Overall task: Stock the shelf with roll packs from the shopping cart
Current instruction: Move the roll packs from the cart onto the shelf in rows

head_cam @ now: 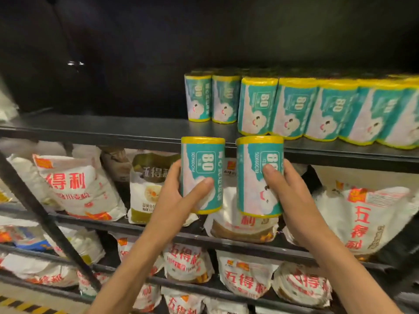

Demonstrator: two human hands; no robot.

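I hold two teal roll packs with yellow ends, both upright, just below and in front of the dark top shelf (113, 130). My left hand (179, 196) grips the left roll pack (201, 164) from its left side, thumb across the label. My right hand (288, 191) grips the right roll pack (258, 159) from its right side. On the top shelf, a row of several identical roll packs (294, 107) stands upright from the middle to the right edge. The shopping cart is out of view.
The left part of the top shelf holds nothing and is dark. Lower shelves (226, 239) carry white flour bags (77, 189) with red lettering. A black diagonal brace (45, 214) crosses the left side. Yellow-black floor tape (25, 305) shows at the bottom left.
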